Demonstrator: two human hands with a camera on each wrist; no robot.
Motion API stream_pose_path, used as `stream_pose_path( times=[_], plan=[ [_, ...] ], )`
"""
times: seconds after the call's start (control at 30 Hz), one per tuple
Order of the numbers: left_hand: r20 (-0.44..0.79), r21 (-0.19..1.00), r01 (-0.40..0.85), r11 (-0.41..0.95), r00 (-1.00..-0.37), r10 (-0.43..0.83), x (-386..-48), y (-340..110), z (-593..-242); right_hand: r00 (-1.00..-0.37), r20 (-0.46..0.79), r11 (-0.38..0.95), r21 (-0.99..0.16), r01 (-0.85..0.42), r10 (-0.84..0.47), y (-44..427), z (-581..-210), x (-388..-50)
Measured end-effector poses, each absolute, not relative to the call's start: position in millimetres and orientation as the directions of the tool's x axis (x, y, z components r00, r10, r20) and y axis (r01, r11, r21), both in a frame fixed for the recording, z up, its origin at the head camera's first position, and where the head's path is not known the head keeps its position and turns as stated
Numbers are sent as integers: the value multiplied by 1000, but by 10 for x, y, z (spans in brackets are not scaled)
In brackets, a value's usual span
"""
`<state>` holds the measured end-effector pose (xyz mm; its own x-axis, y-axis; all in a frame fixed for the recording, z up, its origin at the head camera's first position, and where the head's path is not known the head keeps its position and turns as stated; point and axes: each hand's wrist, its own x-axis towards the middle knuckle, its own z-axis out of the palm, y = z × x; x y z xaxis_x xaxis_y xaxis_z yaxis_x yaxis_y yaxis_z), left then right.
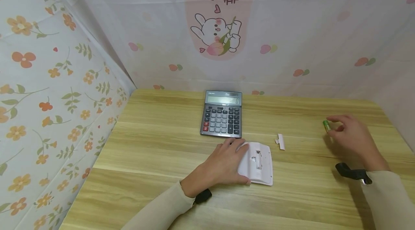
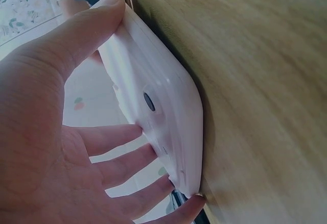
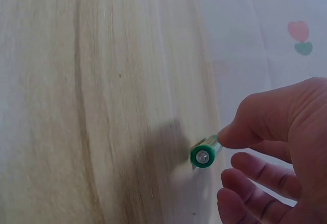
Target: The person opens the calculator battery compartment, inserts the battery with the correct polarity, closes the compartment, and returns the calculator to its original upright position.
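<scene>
My left hand (image 1: 223,165) spans a white plastic device (image 1: 266,163) that lies back up on the table, its narrow battery slot uncovered. In the left wrist view the thumb is at one end of the device (image 2: 158,101) and the fingertips touch its other edges. Far to the right, my right hand (image 1: 353,136) pinches a green battery (image 1: 326,125) between thumb and index finger. One metal end of the battery (image 3: 203,156) faces the right wrist camera, with the other fingers loosely bent beside it. Between the hands lies a small white battery cover (image 1: 281,141).
A grey desk calculator (image 1: 221,115) with its display lit stands just behind the white device. The wood-grain table (image 1: 155,143) ends at a white printed cloth (image 1: 155,35) at the back, and a floral cloth (image 1: 48,97) hangs at the left.
</scene>
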<state>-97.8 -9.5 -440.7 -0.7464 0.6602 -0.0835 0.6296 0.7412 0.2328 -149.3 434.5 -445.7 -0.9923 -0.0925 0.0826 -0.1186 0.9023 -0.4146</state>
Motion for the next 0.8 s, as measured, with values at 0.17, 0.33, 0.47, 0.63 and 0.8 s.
stream_pose_path(
  times=[0.17,0.33,0.47,0.63,0.8],
  plan=[
    [-90,232,630,741,-745,661,-983,-95,-4405,-993,62,913,-392,-116,-99,4364,-4473,-1541],
    [-92,233,629,742,-745,661,-983,-92,-4399,-991,70,916,-380,-130,-111,4357,-4497,-1575],
    [-89,234,631,739,-743,663,-982,-93,-4391,-990,81,915,-381,-134,-112,4352,-4515,-1592],
    [-90,228,631,741,-744,662,-985,-88,-4393,-991,87,912,-391,-125,-99,4356,-4549,-1615],
    [-97,222,629,745,-746,658,-984,-86,-4398,-992,80,913,-390,-119,-95,4364,-4564,-1634]
  ],
)
